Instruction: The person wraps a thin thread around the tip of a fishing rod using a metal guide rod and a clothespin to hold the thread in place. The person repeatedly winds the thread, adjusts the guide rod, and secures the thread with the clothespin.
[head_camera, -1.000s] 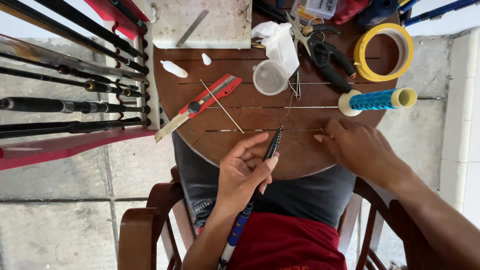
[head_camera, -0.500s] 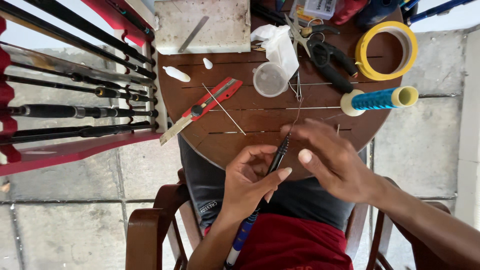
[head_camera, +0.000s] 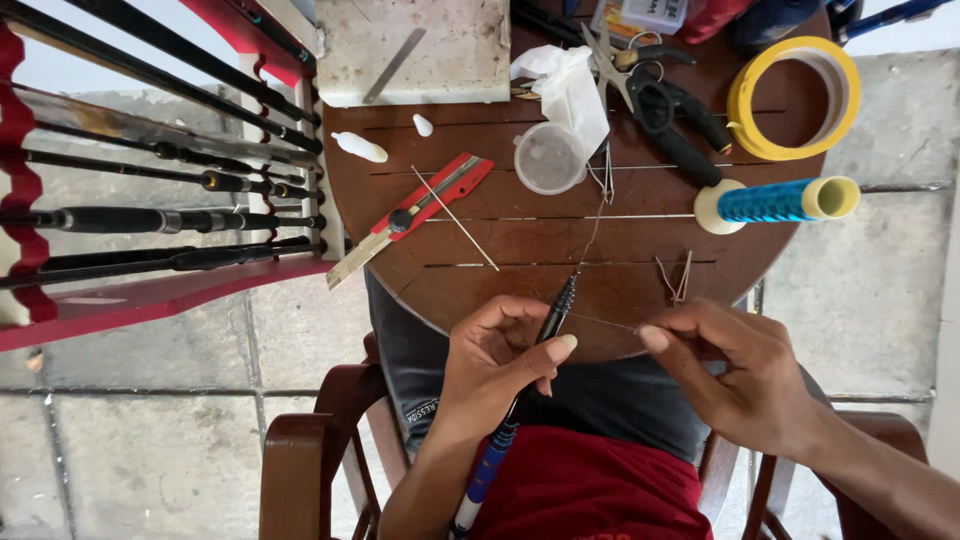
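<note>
My left hand (head_camera: 497, 360) grips a thin black rod (head_camera: 556, 308) whose blue and white lower part (head_camera: 487, 470) runs down over my lap. My right hand (head_camera: 740, 375) pinches a fine thread (head_camera: 600, 322) that stretches from the rod's tip to my fingertips. Both hands are at the near edge of a round brown wooden table (head_camera: 640, 260). A blue thread spool (head_camera: 775, 200) on a cream cone lies on the table just beyond my right hand. A small bent wire piece (head_camera: 678, 278) lies near it.
On the table lie a red utility knife (head_camera: 420, 212), a clear plastic cup (head_camera: 548, 158), crumpled tissue (head_camera: 570, 85), black pliers (head_camera: 680, 120), scissors, a yellow tape roll (head_camera: 795, 95) and a white block (head_camera: 415, 45). A red rack of black rods (head_camera: 160, 215) stands left. Wooden chair arms (head_camera: 300, 470) flank my lap.
My right hand has slid back from the table toward me and now draws the thread out from the rod tip. The left hand and rod have dropped slightly toward the table edge.
</note>
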